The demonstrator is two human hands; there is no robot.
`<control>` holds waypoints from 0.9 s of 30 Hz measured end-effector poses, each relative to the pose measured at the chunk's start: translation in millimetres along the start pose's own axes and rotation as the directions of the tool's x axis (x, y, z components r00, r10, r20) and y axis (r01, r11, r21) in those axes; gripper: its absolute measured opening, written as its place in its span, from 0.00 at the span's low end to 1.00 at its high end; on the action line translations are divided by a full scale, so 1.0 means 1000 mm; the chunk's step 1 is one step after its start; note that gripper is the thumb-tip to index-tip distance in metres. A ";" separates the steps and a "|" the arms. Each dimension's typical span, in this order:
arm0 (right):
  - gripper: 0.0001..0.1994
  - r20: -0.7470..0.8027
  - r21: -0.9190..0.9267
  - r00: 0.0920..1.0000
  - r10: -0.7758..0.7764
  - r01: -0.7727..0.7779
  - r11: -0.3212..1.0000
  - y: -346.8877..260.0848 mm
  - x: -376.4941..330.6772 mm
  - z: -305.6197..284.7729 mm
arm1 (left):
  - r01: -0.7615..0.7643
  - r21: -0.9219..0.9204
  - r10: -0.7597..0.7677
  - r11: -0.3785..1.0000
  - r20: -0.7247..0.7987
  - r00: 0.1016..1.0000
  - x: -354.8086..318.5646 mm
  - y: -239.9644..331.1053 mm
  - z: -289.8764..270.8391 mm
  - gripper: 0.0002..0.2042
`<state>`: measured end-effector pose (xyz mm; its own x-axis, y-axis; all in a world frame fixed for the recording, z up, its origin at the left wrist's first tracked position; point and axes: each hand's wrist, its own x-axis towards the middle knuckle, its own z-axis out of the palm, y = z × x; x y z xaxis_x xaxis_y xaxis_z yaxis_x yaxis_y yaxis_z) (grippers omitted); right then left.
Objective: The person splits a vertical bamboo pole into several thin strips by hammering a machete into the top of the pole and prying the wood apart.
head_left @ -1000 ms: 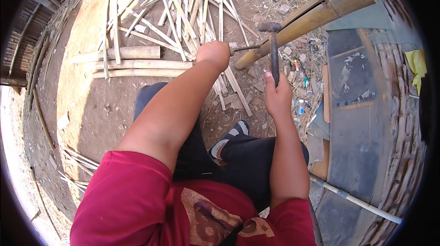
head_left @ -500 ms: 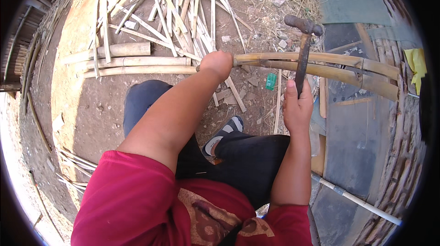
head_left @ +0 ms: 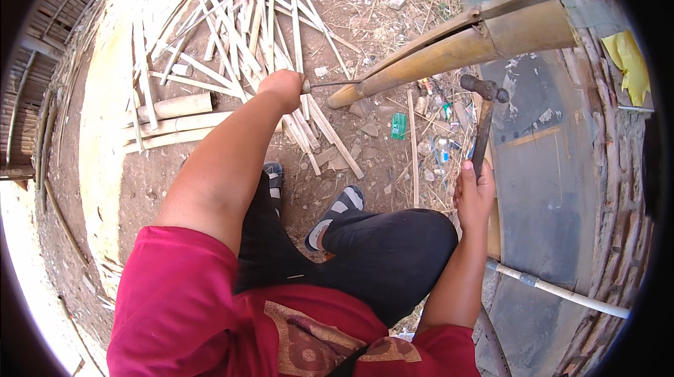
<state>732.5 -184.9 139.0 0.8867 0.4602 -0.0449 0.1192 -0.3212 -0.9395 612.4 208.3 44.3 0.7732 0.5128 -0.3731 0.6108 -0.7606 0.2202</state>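
Observation:
My left hand (head_left: pixel 282 89) is closed round the handle of a knife (head_left: pixel 334 83), its thin blade seen nearly edge-on. The blade's far end enters the split of a thick bamboo pole (head_left: pixel 449 53), which slants up to the right, raised off the ground. A lengthwise crack runs along the pole. Lower on the right, my right hand (head_left: pixel 475 193) grips a dark-handled hammer (head_left: pixel 482 124) upright, its metal head just below the pole and apart from it. My fingers hide most of the knife's handle.
Split bamboo strips (head_left: pixel 263 26) lie in a loose pile ahead. Whole bamboo lengths (head_left: pixel 175 124) rest at left. Litter and a green plastic piece (head_left: pixel 399 126) lie on the dirt. A dark sheet (head_left: pixel 537 187), a white pipe (head_left: pixel 562 291) and a brick edge (head_left: pixel 618 236) flank my right.
The bamboo pole has swung up at its right end, and its split looks wider. My left hand has shifted left, exposing the blade. The hammer has dropped slightly and moved right.

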 end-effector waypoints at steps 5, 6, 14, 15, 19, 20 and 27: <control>0.14 -0.030 -0.065 0.992 0.125 -0.127 0.990 -0.015 0.040 0.015 | -0.042 0.021 0.042 0.999 -0.003 0.999 0.031 -0.038 -0.001 0.10; 0.15 -0.045 -0.170 0.998 0.043 -0.050 0.984 -0.014 0.054 0.026 | -0.041 0.062 0.042 0.997 -0.017 0.999 0.041 -0.052 0.005 0.10; 0.19 0.059 -0.548 0.998 0.026 0.011 0.836 0.017 0.088 0.104 | -0.072 -0.003 0.072 0.997 -0.046 0.996 0.053 -0.053 0.005 0.07; 0.19 0.073 -0.531 0.996 0.056 -0.009 0.848 0.016 0.085 0.107 | -0.068 0.010 0.068 0.998 -0.053 0.996 0.049 -0.053 0.007 0.08; 0.19 -0.015 -0.324 0.998 -0.061 0.053 0.944 -0.015 0.081 0.107 | -0.034 0.004 0.034 0.999 -0.051 0.998 0.045 -0.060 0.007 0.08; 0.18 -0.025 -0.312 0.997 -0.069 0.057 0.948 -0.021 0.081 0.107 | -0.026 0.010 0.027 1.000 -0.049 0.998 0.043 -0.059 0.006 0.08; 0.19 -0.003 -0.441 0.999 0.043 -0.040 0.896 0.035 0.081 0.117 | -0.005 0.022 0.005 1.000 0.003 1.000 0.044 -0.044 0.006 0.09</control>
<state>756.3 -62.4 63.0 0.8923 0.4435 -0.0847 0.2684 -0.6717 -0.6905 618.4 261.6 13.0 0.7755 0.5080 -0.3750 0.6032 -0.7716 0.2021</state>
